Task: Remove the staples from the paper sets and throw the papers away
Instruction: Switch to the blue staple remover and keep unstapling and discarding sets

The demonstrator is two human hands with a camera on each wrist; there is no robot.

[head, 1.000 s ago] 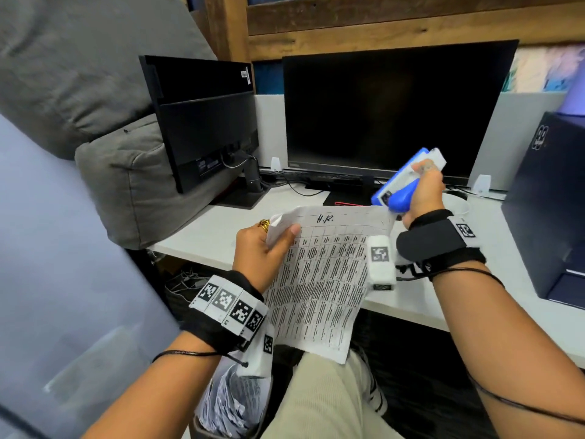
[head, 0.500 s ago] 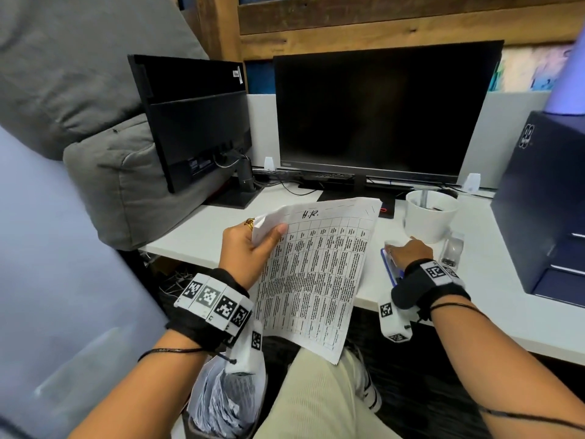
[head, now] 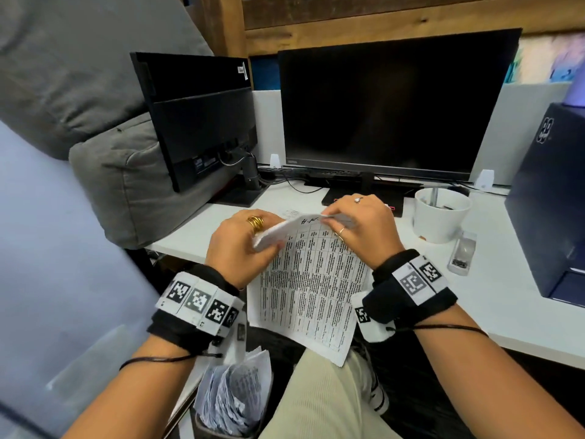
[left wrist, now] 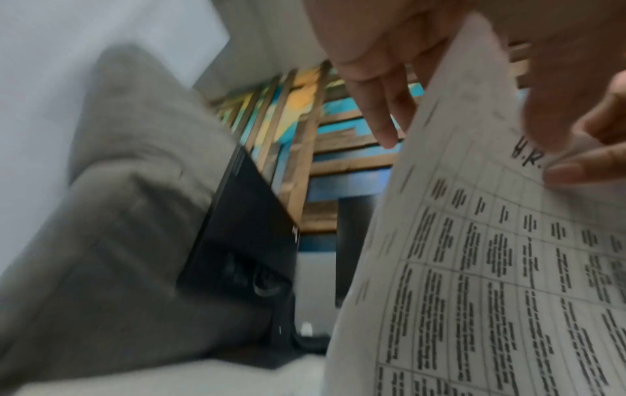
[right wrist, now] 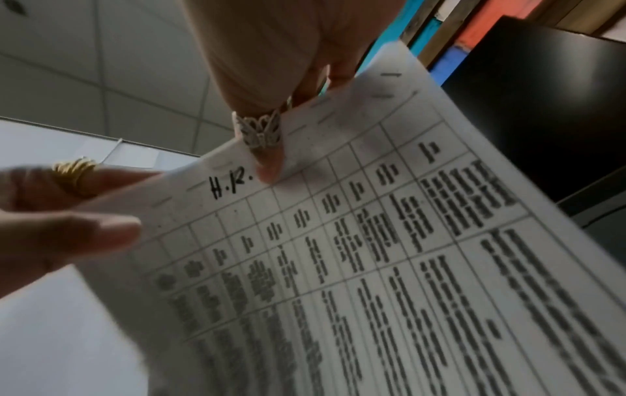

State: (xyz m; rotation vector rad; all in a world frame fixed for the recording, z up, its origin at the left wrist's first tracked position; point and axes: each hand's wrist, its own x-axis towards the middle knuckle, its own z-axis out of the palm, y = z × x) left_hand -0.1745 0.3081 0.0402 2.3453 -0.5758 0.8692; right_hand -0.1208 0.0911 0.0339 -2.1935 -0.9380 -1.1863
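White desk [head: 196, 229] with two dark monitors at the back edge, one large [head: 392, 103] and facing us, one smaller [head: 202, 118] turned away at the back left corner; grey cushions off the left edge. One white cup [head: 441, 218] near the right end, one clear stapler-type tool [head: 462, 255] just beside it toward the front, one dark box [head: 550, 198] at the right edge. One paper set [head: 310, 280] in play, held above the front edge of the desk and hanging over the person's lap, printed table facing up, "H.R." handwritten at the top. Left hand [head: 243, 245] pinches the top left corner, thumb on the front and fingers behind. Right hand [head: 361, 226] pinches the top edge just beside it, ringed thumb [right wrist: 264, 150] pressed next to the lettering. No tool in either hand. Several short staple-like marks run along the top edge in the right wrist view; blurred, can't confirm or count. Looks like the step is checking or separating the sheets at that corner. One bin [head: 234, 397] below the left forearm, already holding crumpled paper. Next move probably: free the sheets, then drop or crumple them down-left into that bin.
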